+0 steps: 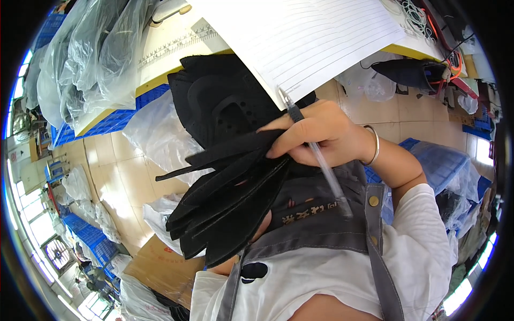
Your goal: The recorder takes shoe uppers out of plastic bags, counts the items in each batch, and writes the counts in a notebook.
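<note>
A fanned stack of black cut pieces [230,206], thin and padded like shoe uppers, hangs in front of my apron. The upper piece has moulded ridges and small punched holes. My right hand [321,136] is closed: its thumb and fingers pinch the edges of the stack, and a clear pen [327,174] with a black grip also sits in it. The pen tip points up at a lined paper sheet [310,45]. My left hand [261,229] is behind the stack, closed on it from below; its fingers are mostly hidden.
The sheet overhangs a yellow-edged table [176,45] with a printed ruler scale. Clear plastic bags [88,53] hang at its left. A cardboard box [160,267] and blue crates [91,238] stand lower left; another bagged blue crate [433,160] is at right. Cables [417,21] lie upper right.
</note>
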Demonstrator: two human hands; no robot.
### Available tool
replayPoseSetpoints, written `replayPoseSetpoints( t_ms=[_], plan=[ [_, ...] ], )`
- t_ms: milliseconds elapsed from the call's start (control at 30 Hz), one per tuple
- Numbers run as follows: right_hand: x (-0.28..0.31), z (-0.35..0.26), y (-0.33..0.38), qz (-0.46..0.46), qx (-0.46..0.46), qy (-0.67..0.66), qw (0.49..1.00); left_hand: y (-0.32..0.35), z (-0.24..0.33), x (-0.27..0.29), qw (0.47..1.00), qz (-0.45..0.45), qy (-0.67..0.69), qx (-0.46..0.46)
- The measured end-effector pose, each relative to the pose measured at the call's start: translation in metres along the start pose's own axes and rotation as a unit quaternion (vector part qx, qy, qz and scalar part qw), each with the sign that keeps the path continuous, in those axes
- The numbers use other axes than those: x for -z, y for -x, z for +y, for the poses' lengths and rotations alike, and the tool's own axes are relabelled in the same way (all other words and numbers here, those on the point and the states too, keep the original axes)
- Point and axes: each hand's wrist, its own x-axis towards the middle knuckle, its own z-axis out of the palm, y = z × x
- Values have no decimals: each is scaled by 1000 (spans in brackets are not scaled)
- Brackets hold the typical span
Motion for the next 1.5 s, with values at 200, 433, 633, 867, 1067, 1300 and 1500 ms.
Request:
replayPoseSetpoints(
  t_ms=[200,433,633,867,1067,1300,1500],
  plan=[
    [-2,2,-3,14,59,-45,997,-4,-3,15,992,-99,-72,-19],
    [4,-2,-6,-16,-8,18,1000,-34,38,22,973,-184,-134,-22],
    [2,-13,-6,-64,4,-1,998,-23,14,9,977,-135,-144,-83],
    [-1,-21,4,-9,19,41,999,-20,0,-12,996,-12,59,67],
    [78,-68,-5,-50,112,246,962,-37,15,-13,978,27,169,120],
    [146,29,-68,215,-226,27,950,-83,10,-37,952,-43,239,186],
    [145,84,-73,246,-234,13,941,-77,-5,-48,966,-19,191,172]
  ],
)
